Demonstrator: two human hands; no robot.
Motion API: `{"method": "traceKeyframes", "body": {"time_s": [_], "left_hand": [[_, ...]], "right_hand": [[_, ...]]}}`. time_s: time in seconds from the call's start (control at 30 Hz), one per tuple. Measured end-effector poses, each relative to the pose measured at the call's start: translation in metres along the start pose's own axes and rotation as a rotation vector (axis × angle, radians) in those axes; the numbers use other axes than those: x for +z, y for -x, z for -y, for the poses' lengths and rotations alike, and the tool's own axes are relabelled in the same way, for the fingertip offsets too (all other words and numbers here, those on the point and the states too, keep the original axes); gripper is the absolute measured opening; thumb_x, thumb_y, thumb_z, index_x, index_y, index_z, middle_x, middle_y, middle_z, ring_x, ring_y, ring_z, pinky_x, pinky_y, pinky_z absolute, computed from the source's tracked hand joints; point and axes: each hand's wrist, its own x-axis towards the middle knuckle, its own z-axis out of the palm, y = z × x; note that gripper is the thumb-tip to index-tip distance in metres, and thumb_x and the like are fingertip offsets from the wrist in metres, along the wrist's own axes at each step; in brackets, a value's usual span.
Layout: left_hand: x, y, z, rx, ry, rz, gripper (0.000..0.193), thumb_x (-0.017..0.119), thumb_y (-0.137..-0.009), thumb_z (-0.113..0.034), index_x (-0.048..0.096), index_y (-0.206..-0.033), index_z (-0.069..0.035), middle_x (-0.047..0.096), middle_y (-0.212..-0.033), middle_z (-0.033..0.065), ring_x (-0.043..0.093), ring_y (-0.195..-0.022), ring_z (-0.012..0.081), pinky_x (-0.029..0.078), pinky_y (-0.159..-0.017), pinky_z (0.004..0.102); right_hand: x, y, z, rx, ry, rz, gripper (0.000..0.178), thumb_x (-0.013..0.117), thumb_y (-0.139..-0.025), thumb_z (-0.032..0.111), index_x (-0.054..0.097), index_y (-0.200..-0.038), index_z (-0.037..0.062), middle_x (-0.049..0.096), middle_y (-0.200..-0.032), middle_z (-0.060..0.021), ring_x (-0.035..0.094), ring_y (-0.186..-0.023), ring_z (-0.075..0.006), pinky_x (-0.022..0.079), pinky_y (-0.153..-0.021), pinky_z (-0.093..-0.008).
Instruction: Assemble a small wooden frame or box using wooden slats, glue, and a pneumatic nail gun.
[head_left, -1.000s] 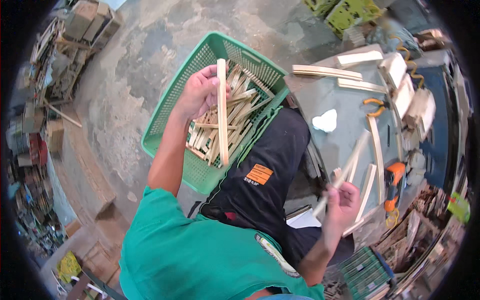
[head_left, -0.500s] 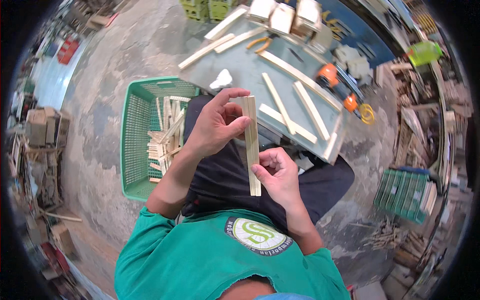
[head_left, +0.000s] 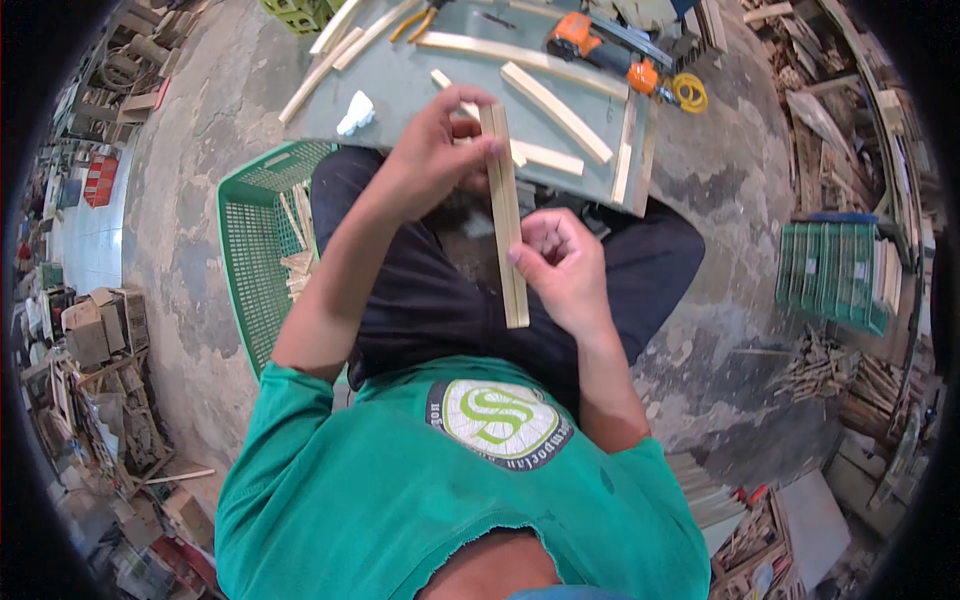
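My left hand (head_left: 435, 155) pinches the far end of a pair of pale wooden strips (head_left: 507, 230), laid side by side with a seam running along them. Lower down, the thumb and fingers of my right hand (head_left: 565, 265) close on the strips' right edge. The strips stand lengthwise above my lap, their near end free. Just beyond, the grey-green worktable (head_left: 400, 120) bears more loose strips, among them a thick one (head_left: 558, 112) and one lying crosswise (head_left: 550, 158), partly hidden behind my left hand and the held strips.
A green mesh basket (head_left: 240, 250) with short wood pieces stands left of my legs. On the table lie orange-handled pliers (head_left: 415, 22), a crumpled white scrap (head_left: 356, 113) and an orange power tool (head_left: 575, 38) beside a coiled yellow hose (head_left: 690, 92). Green crates (head_left: 830, 270) stand at right.
The view has tilted and shifted, so the table, basket and hands sit higher in the picture. Both hands keep their hold on the strips, whose far end now overlaps the table.
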Motion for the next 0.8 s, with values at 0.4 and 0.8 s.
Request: {"method": "traceKeyframes", "body": {"time_s": [0.4,0.8], "left_hand": [[-0.012,-0.032,0.015,-0.002,0.087,0.010,0.046,0.070,-0.094,-0.015,0.043,-0.130,-0.003,0.065,-0.101,0.0115,0.069,-0.084,0.0156,0.063,-0.071,0.0300],[-0.015,-0.019,0.018,-0.033,0.080,-0.013,0.046,0.069,-0.095,-0.016,0.042,-0.131,-0.006,0.064,-0.104,0.0103,0.068,-0.082,0.0125,0.062,-0.066,0.0249]], "right_hand": [[-0.040,0.039,-0.002,-0.267,0.094,0.208,0.064,0.076,-0.075,-0.010,0.057,-0.135,0.0000,0.058,-0.134,-0.0178,0.065,-0.111,-0.0241,0.059,-0.090,-0.0338],[-0.038,0.037,-0.005,-0.462,0.332,0.191,0.056,0.080,-0.072,-0.001,0.063,-0.126,-0.0016,0.066,-0.122,-0.0211,0.068,-0.108,-0.0328,0.054,-0.093,-0.0360]]}}
